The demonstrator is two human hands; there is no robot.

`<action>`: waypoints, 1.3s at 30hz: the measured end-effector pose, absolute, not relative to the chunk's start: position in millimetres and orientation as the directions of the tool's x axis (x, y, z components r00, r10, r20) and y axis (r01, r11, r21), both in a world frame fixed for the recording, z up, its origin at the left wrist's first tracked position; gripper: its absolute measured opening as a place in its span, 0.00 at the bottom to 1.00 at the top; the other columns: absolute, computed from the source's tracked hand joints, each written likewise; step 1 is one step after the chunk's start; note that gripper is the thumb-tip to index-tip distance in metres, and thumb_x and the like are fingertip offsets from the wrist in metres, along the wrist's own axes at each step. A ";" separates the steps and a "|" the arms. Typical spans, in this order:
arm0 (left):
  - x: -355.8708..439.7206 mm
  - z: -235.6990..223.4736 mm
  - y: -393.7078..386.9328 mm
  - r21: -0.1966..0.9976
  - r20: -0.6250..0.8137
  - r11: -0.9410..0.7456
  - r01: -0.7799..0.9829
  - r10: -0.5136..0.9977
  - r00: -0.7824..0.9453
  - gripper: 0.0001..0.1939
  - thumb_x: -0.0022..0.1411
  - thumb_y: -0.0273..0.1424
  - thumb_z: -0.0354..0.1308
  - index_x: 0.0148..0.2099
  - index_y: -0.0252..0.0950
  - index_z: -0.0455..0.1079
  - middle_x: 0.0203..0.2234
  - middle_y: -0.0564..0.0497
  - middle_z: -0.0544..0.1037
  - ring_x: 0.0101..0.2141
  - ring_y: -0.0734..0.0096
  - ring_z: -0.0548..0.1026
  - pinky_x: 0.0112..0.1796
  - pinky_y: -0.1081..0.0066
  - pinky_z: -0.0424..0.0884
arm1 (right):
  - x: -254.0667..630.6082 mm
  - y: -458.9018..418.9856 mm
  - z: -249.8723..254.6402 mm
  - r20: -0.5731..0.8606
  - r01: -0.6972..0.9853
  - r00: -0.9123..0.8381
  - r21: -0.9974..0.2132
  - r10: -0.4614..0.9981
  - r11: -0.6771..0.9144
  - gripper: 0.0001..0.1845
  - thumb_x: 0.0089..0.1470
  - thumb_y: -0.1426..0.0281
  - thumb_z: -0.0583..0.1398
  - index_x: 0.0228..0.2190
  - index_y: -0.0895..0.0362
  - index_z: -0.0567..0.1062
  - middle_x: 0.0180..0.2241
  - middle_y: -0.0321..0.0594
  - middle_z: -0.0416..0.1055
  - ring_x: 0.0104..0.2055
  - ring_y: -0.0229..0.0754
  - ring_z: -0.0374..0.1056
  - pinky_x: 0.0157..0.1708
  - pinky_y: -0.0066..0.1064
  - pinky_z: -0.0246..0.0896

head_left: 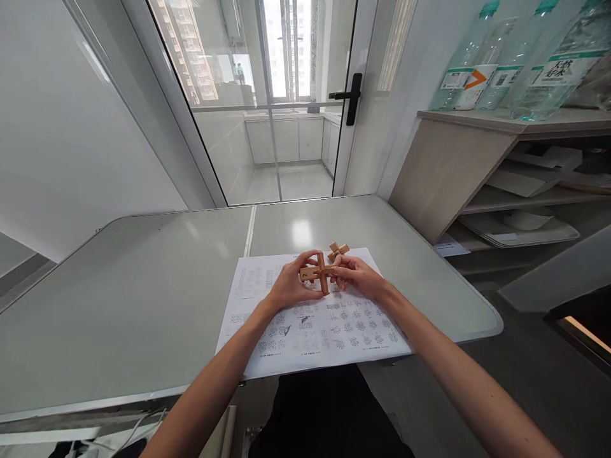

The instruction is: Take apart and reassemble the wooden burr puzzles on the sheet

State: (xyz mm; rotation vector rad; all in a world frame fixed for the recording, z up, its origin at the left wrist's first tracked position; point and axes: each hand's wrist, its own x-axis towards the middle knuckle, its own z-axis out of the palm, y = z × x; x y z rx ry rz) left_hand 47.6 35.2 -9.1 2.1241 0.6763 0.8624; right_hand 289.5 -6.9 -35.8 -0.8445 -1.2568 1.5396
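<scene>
Between my two hands is a wooden burr puzzle [323, 273] made of crossed bars, held above a printed sheet. A "2" is marked on its left bar. My left hand [294, 280] is closed round it, with the thumb low and the fingers at the top of the upright bar. From the other side, my right hand [354, 276] pinches the puzzle's right end; its fingertips are partly hidden. Just behind my right hand, a second wooden puzzle [338, 249] of crossed pieces lies near the sheet's far edge. Small diagrams cover the printed sheet [305, 356].
The grey table [143, 286] reaches to a glass door [296, 140] with a black handle [352, 100]. To the right stands a wooden shelf unit [429, 172] holding papers and trays, with several clear plastic bottles [506, 70] on top. Cables [138, 432] hang under the table's left front.
</scene>
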 end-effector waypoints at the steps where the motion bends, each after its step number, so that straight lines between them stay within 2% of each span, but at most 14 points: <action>1: 47.3 -8.7 35.8 0.782 0.367 -0.594 0.189 0.684 0.630 0.47 0.45 0.34 0.78 0.66 0.45 0.64 0.47 0.48 0.81 0.31 0.72 0.77 0.38 0.67 0.78 | 289.7 -6.9 -35.1 0.052 -0.239 -0.304 -0.971 0.951 -0.023 0.19 0.57 0.56 0.73 0.31 0.55 0.73 0.29 0.36 0.79 0.22 0.34 0.68 0.24 0.29 0.63; 4: 46.3 -8.0 37.2 0.783 0.379 -0.593 0.185 0.692 0.614 0.47 0.45 0.33 0.78 0.66 0.44 0.64 0.48 0.47 0.81 0.31 0.73 0.76 0.39 0.67 0.77 | 290.1 -7.7 -32.9 0.055 -0.243 -0.270 -0.970 0.961 -0.013 0.19 0.57 0.56 0.73 0.31 0.54 0.73 0.29 0.38 0.79 0.22 0.34 0.67 0.23 0.29 0.62; 15: 42.5 -17.3 37.2 0.752 0.330 -0.599 0.274 0.703 0.631 0.46 0.50 0.32 0.74 0.68 0.47 0.60 0.53 0.44 0.80 0.42 0.60 0.83 0.45 0.63 0.78 | 285.4 -11.2 -30.9 0.058 -0.242 -0.279 -0.970 0.959 -0.012 0.21 0.54 0.57 0.74 0.30 0.53 0.69 0.28 0.35 0.77 0.22 0.35 0.67 0.25 0.31 0.63; 20: 42.3 -15.9 35.7 0.742 0.318 -0.602 0.294 0.702 0.637 0.46 0.50 0.34 0.75 0.68 0.48 0.58 0.54 0.45 0.79 0.39 0.65 0.83 0.42 0.64 0.78 | 285.5 -10.6 -30.6 0.047 -0.246 -0.284 -0.969 0.958 -0.025 0.22 0.53 0.57 0.74 0.29 0.53 0.68 0.26 0.33 0.76 0.22 0.35 0.67 0.26 0.31 0.62; 24: 44.7 -12.3 33.3 0.770 0.311 -0.581 0.262 0.701 0.641 0.47 0.48 0.38 0.78 0.66 0.45 0.60 0.52 0.44 0.80 0.35 0.68 0.80 0.39 0.65 0.79 | 284.2 -11.3 -28.4 0.033 -0.253 -0.284 -0.966 0.958 -0.042 0.24 0.52 0.56 0.75 0.29 0.53 0.68 0.24 0.31 0.73 0.22 0.36 0.68 0.25 0.30 0.62; 27: 46.2 -10.7 32.3 0.834 0.278 -0.508 0.216 0.724 0.631 0.46 0.47 0.43 0.79 0.63 0.41 0.63 0.48 0.44 0.81 0.35 0.67 0.80 0.39 0.65 0.79 | 283.3 -11.5 -27.4 0.030 -0.273 -0.286 -0.961 0.958 -0.051 0.24 0.54 0.51 0.73 0.30 0.54 0.71 0.26 0.34 0.74 0.23 0.36 0.68 0.25 0.30 0.63; 32: 46.1 -9.9 36.7 0.938 0.193 -0.324 0.124 0.784 0.590 0.39 0.52 0.43 0.78 0.61 0.38 0.68 0.48 0.42 0.82 0.45 0.58 0.81 0.45 0.63 0.77 | 283.3 -10.7 -28.7 0.041 -0.283 -0.271 -0.958 0.962 -0.039 0.23 0.56 0.49 0.71 0.35 0.55 0.75 0.31 0.37 0.74 0.25 0.35 0.68 0.24 0.30 0.63; 36: 45.9 -11.7 43.1 0.979 0.121 -0.194 0.056 0.784 0.609 0.35 0.55 0.46 0.76 0.58 0.36 0.71 0.49 0.42 0.82 0.50 0.53 0.80 0.51 0.60 0.75 | 284.2 -10.8 -30.1 0.039 -0.203 -0.296 -0.979 0.954 -0.023 0.22 0.58 0.52 0.71 0.43 0.54 0.76 0.27 0.31 0.70 0.24 0.35 0.64 0.24 0.29 0.61; 39: 46.3 -13.4 44.4 0.990 0.062 -0.128 0.057 0.765 0.641 0.37 0.54 0.46 0.76 0.60 0.37 0.71 0.48 0.43 0.81 0.52 0.51 0.79 0.54 0.59 0.73 | 283.5 -12.0 -28.8 0.032 -0.098 -0.364 -0.995 0.931 -0.005 0.21 0.60 0.53 0.69 0.46 0.54 0.78 0.26 0.31 0.69 0.25 0.35 0.64 0.26 0.29 0.61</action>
